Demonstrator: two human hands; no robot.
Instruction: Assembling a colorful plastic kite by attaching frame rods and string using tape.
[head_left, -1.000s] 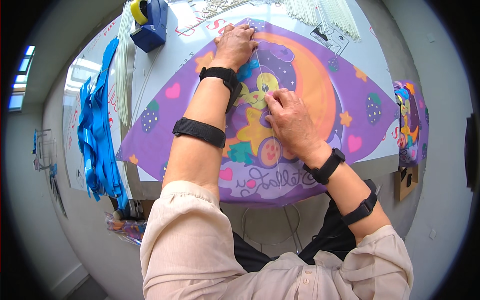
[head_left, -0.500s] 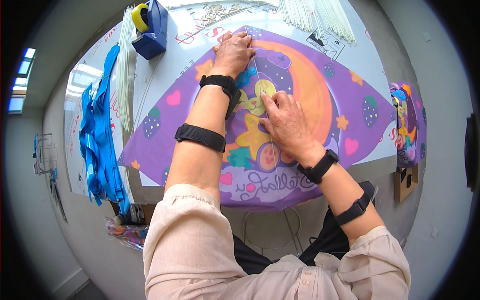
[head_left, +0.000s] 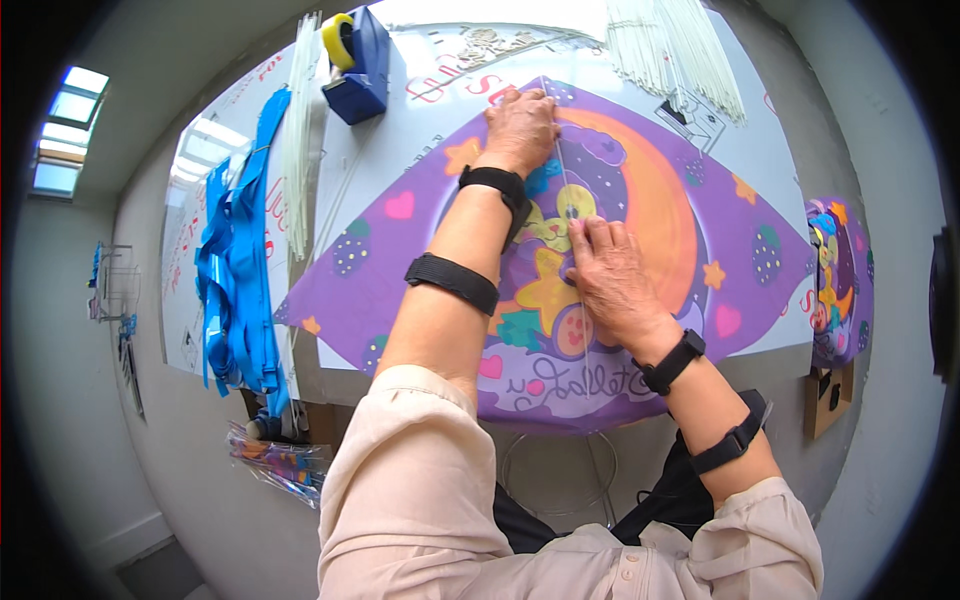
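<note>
A large purple diamond-shaped kite sheet (head_left: 748,225), printed with an orange moon, stars, hearts and a yellow animal, lies spread over the table. A thin white rod (head_left: 562,160) runs down its middle from the far tip. My left hand (head_left: 520,130) is closed at that tip, fingers bent over the sheet and the rod. Nearer me, over the printed animal, my right hand (head_left: 615,280) pinches the rod between thumb and forefinger. The hands partly cover the rod. The sheet's near edge hangs over the table edge.
Blue straps (head_left: 240,270) and a bundle of pale rods (head_left: 301,140) lie on the left. A blue tape dispenser (head_left: 358,90) with yellow tape stands behind them. More pale rods (head_left: 680,60) lie at the far right. Another printed purple piece (head_left: 850,290) hangs at the right edge.
The whole view has shifted, so the table and kite appear farther right and lower. My right hand has slid slightly toward me along the rod; my left hand stays at the far tip.
</note>
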